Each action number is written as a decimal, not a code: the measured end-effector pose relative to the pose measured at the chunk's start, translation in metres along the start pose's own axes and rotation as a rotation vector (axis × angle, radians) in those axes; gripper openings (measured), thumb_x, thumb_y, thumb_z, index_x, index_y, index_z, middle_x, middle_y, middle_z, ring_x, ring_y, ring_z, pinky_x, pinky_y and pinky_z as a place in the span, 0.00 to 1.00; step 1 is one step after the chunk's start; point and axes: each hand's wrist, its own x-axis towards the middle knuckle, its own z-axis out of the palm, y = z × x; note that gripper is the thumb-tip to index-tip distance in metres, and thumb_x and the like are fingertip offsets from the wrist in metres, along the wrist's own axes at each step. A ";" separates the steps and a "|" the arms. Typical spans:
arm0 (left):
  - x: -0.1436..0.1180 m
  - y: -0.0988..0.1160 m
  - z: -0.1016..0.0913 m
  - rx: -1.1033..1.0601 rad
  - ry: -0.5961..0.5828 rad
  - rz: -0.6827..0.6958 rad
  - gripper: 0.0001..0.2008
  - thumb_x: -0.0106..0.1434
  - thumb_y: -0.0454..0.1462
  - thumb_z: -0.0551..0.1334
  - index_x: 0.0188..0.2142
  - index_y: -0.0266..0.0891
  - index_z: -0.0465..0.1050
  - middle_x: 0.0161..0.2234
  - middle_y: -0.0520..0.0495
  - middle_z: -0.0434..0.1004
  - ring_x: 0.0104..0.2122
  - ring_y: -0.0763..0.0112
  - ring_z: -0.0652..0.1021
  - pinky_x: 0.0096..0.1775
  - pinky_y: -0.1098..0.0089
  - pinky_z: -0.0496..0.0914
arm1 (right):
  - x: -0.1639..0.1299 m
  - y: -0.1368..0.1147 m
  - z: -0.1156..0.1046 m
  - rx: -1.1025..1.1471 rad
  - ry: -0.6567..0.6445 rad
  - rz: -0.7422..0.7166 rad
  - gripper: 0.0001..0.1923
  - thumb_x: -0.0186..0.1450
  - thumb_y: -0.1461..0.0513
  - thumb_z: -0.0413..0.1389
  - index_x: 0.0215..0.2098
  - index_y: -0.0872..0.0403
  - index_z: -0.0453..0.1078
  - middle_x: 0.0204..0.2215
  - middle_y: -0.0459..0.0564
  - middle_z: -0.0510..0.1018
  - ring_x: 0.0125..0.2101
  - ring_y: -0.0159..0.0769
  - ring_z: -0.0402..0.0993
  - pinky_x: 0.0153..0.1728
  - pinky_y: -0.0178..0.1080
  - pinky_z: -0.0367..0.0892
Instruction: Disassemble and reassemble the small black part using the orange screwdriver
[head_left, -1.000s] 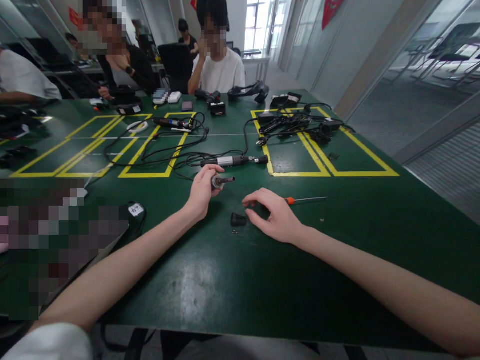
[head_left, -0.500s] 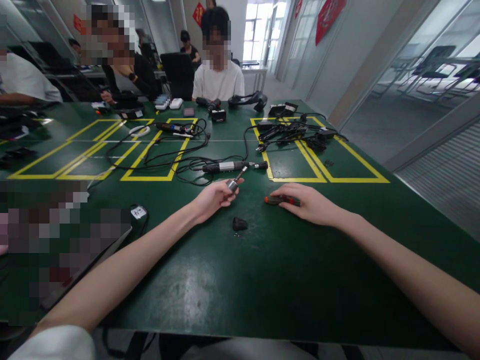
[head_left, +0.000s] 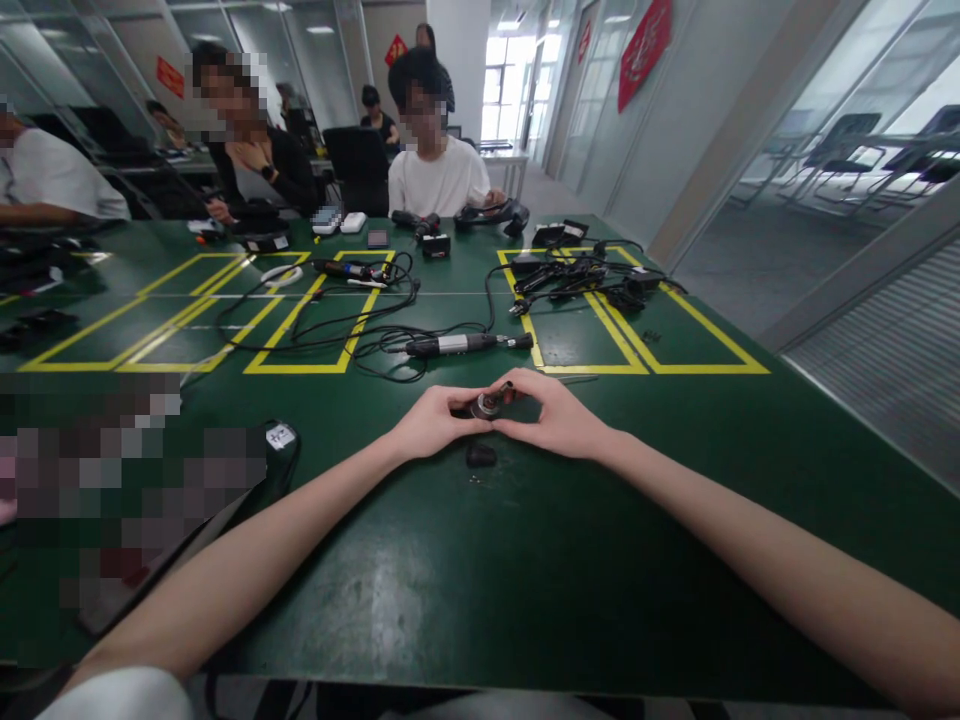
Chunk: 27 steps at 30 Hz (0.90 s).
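Note:
Close together above the green table (head_left: 420, 560), both my hands are at a small metal cylinder part with a shaft (head_left: 487, 404). My left hand (head_left: 435, 422) grips the cylinder between thumb and fingers. Curled round its other side, my right hand (head_left: 551, 410) pinches at the dark shaft, thumb meeting the left thumb. Just below the hands lies a black tapered cap (head_left: 481, 457), with tiny bits (head_left: 475, 479) in front of it. A thin rod (head_left: 579, 378) shows on the table beyond my right hand; its other end is hidden.
A corded grey-and-black power screwdriver (head_left: 452, 345) lies beyond my hands, a second one (head_left: 351, 270) farther back. Black cables (head_left: 570, 275) are heaped at the back right. A blurred-out item (head_left: 202, 490) occupies the left. A person in white (head_left: 435, 175) sits opposite.
My right hand has moved left from the orange-ended tool, which it no longer visibly holds, to the metal part. My left hand has turned the part, and the hands now meet.

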 end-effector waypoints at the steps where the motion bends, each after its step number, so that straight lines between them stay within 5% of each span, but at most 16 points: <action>1: 0.000 0.000 0.000 0.064 0.013 0.022 0.22 0.57 0.37 0.73 0.53 0.38 0.82 0.50 0.44 0.85 0.50 0.58 0.82 0.61 0.56 0.70 | -0.002 -0.002 0.003 0.057 0.007 0.051 0.11 0.64 0.61 0.63 0.45 0.54 0.76 0.39 0.52 0.81 0.38 0.40 0.76 0.42 0.45 0.74; 8: 0.000 -0.003 -0.004 0.576 0.062 0.198 0.21 0.58 0.39 0.76 0.52 0.43 0.83 0.55 0.41 0.82 0.60 0.53 0.77 0.62 0.54 0.69 | -0.003 0.011 0.021 0.344 0.061 0.289 0.17 0.56 0.61 0.69 0.43 0.53 0.76 0.36 0.48 0.82 0.36 0.39 0.78 0.41 0.44 0.74; 14: 0.002 -0.002 -0.022 0.794 -0.138 0.274 0.15 0.65 0.45 0.71 0.49 0.45 0.83 0.57 0.41 0.80 0.61 0.50 0.73 0.62 0.47 0.66 | 0.001 0.008 0.029 0.347 0.073 0.263 0.21 0.55 0.61 0.69 0.45 0.52 0.71 0.35 0.46 0.80 0.37 0.38 0.76 0.39 0.42 0.70; 18: 0.004 -0.005 -0.036 0.760 -0.230 0.333 0.15 0.64 0.43 0.70 0.49 0.41 0.82 0.56 0.38 0.80 0.62 0.50 0.73 0.63 0.48 0.66 | 0.006 0.005 0.032 0.306 0.028 0.223 0.20 0.56 0.62 0.67 0.45 0.52 0.70 0.36 0.47 0.80 0.36 0.37 0.74 0.37 0.40 0.67; 22: 0.006 -0.012 -0.041 0.631 -0.129 0.328 0.21 0.59 0.32 0.64 0.53 0.37 0.80 0.58 0.37 0.79 0.58 0.55 0.78 0.62 0.51 0.69 | 0.003 0.001 0.030 0.286 0.020 0.225 0.18 0.57 0.60 0.66 0.43 0.51 0.68 0.36 0.47 0.79 0.33 0.36 0.72 0.35 0.40 0.66; 27: 0.005 -0.014 -0.035 0.659 -0.064 0.352 0.21 0.61 0.33 0.62 0.54 0.38 0.79 0.57 0.38 0.80 0.57 0.57 0.79 0.61 0.51 0.72 | -0.029 0.000 -0.006 0.131 0.017 0.299 0.18 0.57 0.58 0.65 0.43 0.51 0.66 0.37 0.49 0.78 0.33 0.38 0.72 0.37 0.43 0.69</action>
